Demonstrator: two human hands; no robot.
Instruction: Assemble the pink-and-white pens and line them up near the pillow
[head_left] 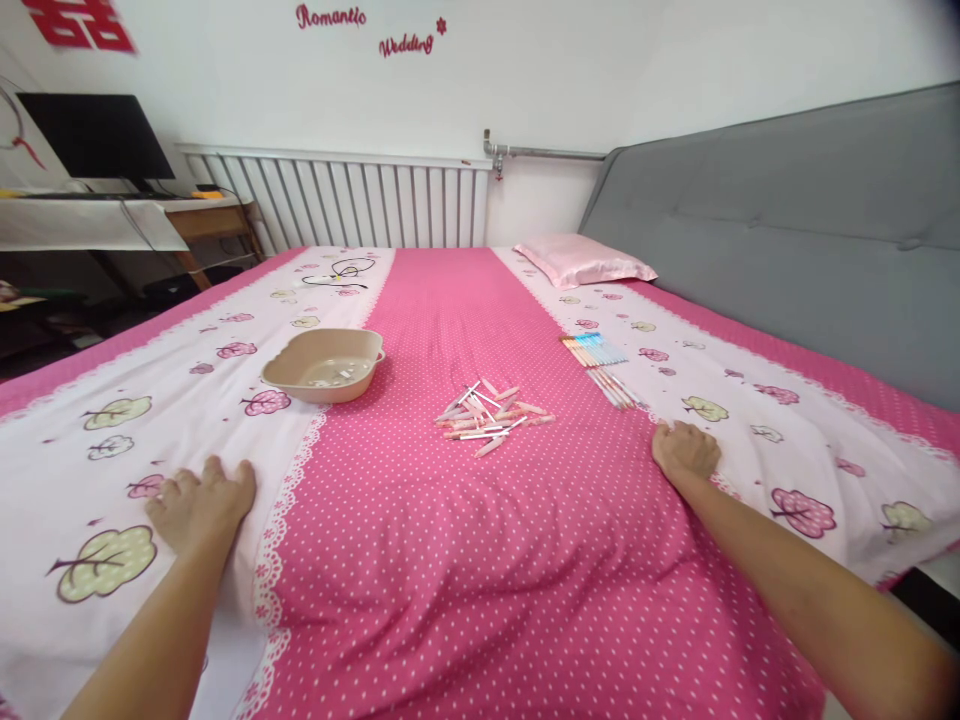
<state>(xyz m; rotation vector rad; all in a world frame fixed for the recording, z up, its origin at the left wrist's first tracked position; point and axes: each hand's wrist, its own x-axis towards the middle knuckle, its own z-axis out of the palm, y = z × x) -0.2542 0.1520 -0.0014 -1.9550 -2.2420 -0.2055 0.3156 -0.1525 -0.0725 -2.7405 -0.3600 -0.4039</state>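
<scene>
My left hand [201, 500] lies on the pale printed strip of the bedspread, fingers spread and holding nothing. On the right, my right hand [686, 450] rests on the bed with its fingers curled closed; nothing shows in it. Just beyond it are a row of slim blue-and-tan pens [596, 349] and a second row of white-and-red pens [613, 388], laid side by side. A loose heap of pink and white pens [491, 415] sits mid-bed between my hands. Farther left stands a beige plastic basin [326, 365] with small pale pieces in it.
The pink dotted bedspread [465, 560] is wrinkled near me. A black cable [349, 270] lies at the far left, and a pink pillow [585, 260] at the far right. A grey headboard [787, 220] borders the right side; a radiator [337, 200] and desk monitor [97, 137] stand beyond.
</scene>
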